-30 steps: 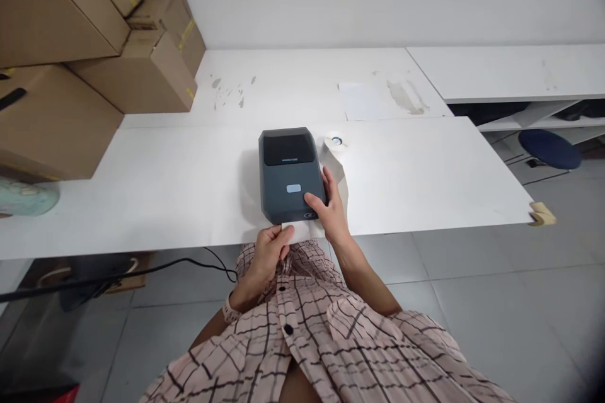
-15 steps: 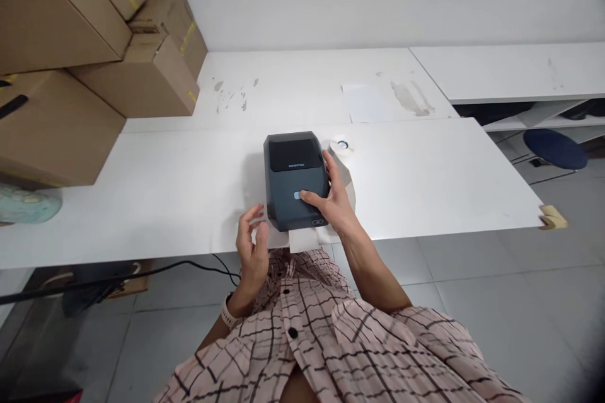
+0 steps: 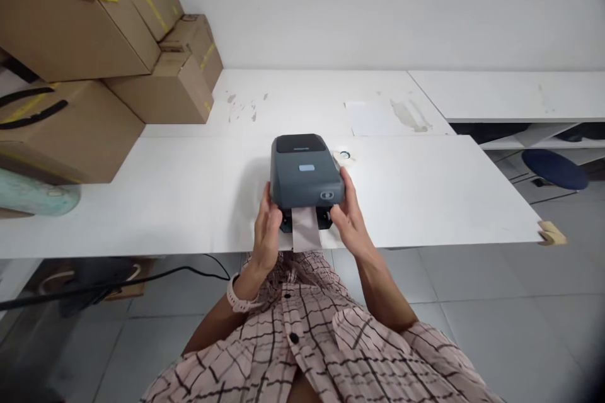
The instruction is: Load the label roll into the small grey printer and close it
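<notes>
A dark grey label printer (image 3: pixel 307 170) stands near the front edge of the white table, its lid raised at the front. White label paper (image 3: pixel 306 230) comes out beneath the lid and reaches the table edge. My left hand (image 3: pixel 267 230) grips the lid's left front side, thumb low and fingers along the side. On the right side my right hand (image 3: pixel 351 217) holds the lid the same way. Behind the right hand lies a roll of white labels (image 3: pixel 345 156), partly hidden by the printer.
Cardboard boxes (image 3: pixel 161 89) are stacked at the left, with a pale green rolled item (image 3: pixel 38 194) before them. A white sheet (image 3: pixel 368 118) lies farther back on the table. A blue stool (image 3: pixel 554 169) stands at the right; a black cable (image 3: pixel 155 272) hangs below the table edge.
The printer's lid has lifted at the front, showing dark parts below. My left hand has come onto its side, and my right thumb has left the top button for the lid's lower edge.
</notes>
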`<move>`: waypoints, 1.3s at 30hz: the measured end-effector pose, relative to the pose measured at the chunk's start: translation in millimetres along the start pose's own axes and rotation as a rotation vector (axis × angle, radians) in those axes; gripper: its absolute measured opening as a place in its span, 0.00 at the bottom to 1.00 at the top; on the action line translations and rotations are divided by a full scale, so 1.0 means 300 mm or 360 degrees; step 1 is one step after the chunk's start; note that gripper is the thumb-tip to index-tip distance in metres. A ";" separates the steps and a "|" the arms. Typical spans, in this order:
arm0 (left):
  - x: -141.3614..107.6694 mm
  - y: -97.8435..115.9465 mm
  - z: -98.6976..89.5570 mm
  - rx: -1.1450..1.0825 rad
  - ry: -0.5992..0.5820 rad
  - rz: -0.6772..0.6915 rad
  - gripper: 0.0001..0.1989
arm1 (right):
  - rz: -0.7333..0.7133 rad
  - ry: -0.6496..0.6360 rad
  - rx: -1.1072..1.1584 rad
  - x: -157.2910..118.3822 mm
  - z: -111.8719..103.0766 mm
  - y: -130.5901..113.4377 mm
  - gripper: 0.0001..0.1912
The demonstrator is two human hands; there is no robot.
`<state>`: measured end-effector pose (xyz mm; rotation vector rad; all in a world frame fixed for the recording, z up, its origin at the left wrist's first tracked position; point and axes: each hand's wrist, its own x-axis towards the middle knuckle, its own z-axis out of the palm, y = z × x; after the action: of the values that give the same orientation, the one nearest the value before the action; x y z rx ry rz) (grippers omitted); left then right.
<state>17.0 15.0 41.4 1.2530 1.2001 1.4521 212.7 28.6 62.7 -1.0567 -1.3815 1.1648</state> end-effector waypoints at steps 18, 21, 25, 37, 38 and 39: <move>0.319 -0.089 0.020 0.0730 -0.0086 -0.0291 0.45 | -0.0380 -0.0650 -0.1405 0.505 0.035 0.001 0.20; 0.320 -0.097 0.019 0.0784 -0.0053 -0.0278 0.45 | -0.0221 -0.1028 -0.1706 0.483 0.085 0.032 0.13; 0.320 -0.122 0.013 0.0753 -0.0052 -0.0231 0.44 | -0.0239 -0.1321 -0.1475 0.465 0.063 -0.020 0.13; 0.305 -0.137 0.004 0.0489 -0.0018 -0.0260 0.41 | 0.0131 -0.0235 -0.0195 0.225 -0.553 0.113 0.26; 0.307 -0.143 0.003 0.0475 -0.0011 -0.0243 0.41 | 0.0184 -0.0191 -0.0209 0.216 -0.566 0.148 0.26; 0.309 -0.148 0.002 0.0461 -0.0007 -0.0223 0.41 | 0.0234 -0.0163 -0.0220 0.211 -0.570 0.182 0.26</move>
<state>5.7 113.4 13.9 1.3318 1.5037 1.2034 376.2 118.5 24.2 -1.2284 -1.5022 1.2591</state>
